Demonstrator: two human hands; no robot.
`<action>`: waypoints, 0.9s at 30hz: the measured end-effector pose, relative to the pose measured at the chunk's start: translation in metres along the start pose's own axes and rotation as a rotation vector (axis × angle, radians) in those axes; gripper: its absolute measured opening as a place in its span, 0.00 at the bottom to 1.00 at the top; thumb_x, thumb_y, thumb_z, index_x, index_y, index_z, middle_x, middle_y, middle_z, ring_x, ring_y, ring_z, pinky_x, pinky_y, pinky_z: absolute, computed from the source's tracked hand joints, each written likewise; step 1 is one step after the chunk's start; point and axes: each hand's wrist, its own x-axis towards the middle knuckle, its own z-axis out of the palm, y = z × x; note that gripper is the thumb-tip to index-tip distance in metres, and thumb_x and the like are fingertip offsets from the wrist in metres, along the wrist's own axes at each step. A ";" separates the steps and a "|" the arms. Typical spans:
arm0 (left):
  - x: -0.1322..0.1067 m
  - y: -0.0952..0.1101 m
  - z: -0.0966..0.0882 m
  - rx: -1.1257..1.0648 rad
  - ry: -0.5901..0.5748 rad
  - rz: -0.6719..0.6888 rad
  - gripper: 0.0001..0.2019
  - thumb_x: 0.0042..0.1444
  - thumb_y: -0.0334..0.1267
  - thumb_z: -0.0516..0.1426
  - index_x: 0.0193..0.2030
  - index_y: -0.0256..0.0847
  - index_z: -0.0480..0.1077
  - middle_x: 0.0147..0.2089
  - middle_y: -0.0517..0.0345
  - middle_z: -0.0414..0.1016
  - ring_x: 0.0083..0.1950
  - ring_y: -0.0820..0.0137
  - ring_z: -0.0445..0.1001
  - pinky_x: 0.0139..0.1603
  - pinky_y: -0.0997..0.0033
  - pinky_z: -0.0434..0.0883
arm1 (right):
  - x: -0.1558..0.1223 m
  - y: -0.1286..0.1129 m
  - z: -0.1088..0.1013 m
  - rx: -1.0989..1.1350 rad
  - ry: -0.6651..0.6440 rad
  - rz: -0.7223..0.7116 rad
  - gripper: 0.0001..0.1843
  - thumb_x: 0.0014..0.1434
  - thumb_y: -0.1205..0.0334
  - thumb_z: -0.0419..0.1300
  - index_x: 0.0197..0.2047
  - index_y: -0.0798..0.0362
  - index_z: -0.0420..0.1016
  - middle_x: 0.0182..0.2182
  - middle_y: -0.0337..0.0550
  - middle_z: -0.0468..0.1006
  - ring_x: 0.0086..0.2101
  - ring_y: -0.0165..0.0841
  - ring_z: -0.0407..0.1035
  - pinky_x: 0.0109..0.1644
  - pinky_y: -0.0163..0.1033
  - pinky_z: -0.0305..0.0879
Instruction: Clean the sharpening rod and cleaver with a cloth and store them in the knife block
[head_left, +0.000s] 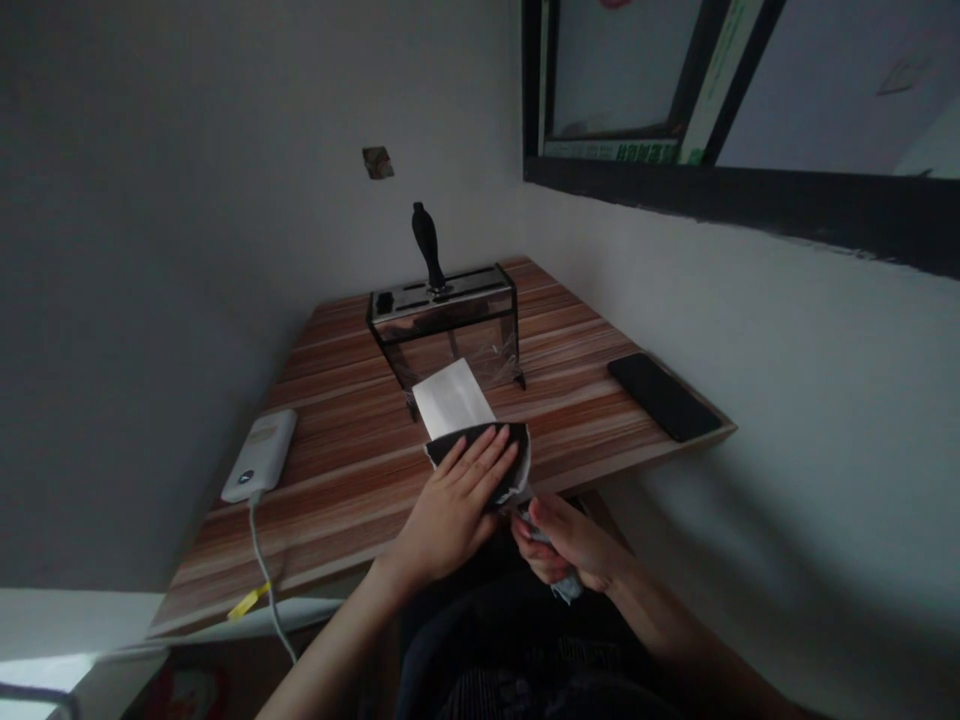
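Broad pale blade (pixel 454 398), over the tabletop (pixel 337 480): I judged it stiff, slick, best held by the apparent handle (pixel 568 588) my right fingers (pixel 546 562) clasped. Left fingers (pixel 474 462) lay extended on dark sheet (pixel 517 436); grip untellable.

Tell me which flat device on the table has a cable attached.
The white device at the table's left side: a pale cable leaves its near end. The black phone, by the right edge, shows none.
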 end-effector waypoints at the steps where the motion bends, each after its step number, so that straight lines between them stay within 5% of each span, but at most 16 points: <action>1: 0.001 -0.004 -0.001 0.008 0.013 -0.024 0.38 0.55 0.29 0.49 0.71 0.39 0.35 0.73 0.52 0.36 0.73 0.64 0.36 0.70 0.54 0.42 | -0.001 -0.001 0.000 -0.016 -0.009 0.005 0.29 0.45 0.35 0.63 0.25 0.53 0.59 0.14 0.24 0.55 0.12 0.16 0.43 0.14 0.26 0.40; 11: 0.032 -0.050 -0.005 0.052 0.212 -0.152 0.33 0.62 0.34 0.45 0.71 0.39 0.33 0.73 0.48 0.36 0.73 0.62 0.34 0.69 0.50 0.43 | 0.000 0.002 -0.003 -0.115 0.098 0.043 0.25 0.49 0.42 0.64 0.29 0.52 0.58 0.13 0.23 0.54 0.12 0.16 0.42 0.14 0.25 0.39; 17: 0.045 -0.069 -0.005 0.038 0.278 -0.166 0.31 0.63 0.35 0.44 0.71 0.39 0.34 0.73 0.45 0.38 0.73 0.63 0.35 0.69 0.49 0.44 | 0.001 0.004 -0.007 -0.084 0.041 0.016 0.26 0.51 0.42 0.63 0.24 0.53 0.57 0.13 0.24 0.54 0.12 0.16 0.43 0.14 0.26 0.40; 22: 0.042 -0.066 -0.004 0.029 0.283 -0.174 0.32 0.63 0.34 0.44 0.71 0.39 0.34 0.73 0.47 0.37 0.73 0.63 0.35 0.69 0.48 0.43 | 0.004 -0.001 -0.006 -0.063 0.018 0.031 0.26 0.51 0.45 0.64 0.21 0.54 0.55 0.13 0.25 0.53 0.13 0.15 0.42 0.15 0.26 0.39; 27: 0.032 -0.041 0.002 -0.003 0.202 -0.128 0.31 0.62 0.33 0.45 0.70 0.38 0.38 0.73 0.48 0.40 0.73 0.63 0.36 0.69 0.49 0.43 | 0.006 -0.008 -0.001 -0.039 0.053 0.049 0.26 0.53 0.44 0.62 0.20 0.54 0.56 0.13 0.25 0.53 0.12 0.16 0.42 0.14 0.26 0.39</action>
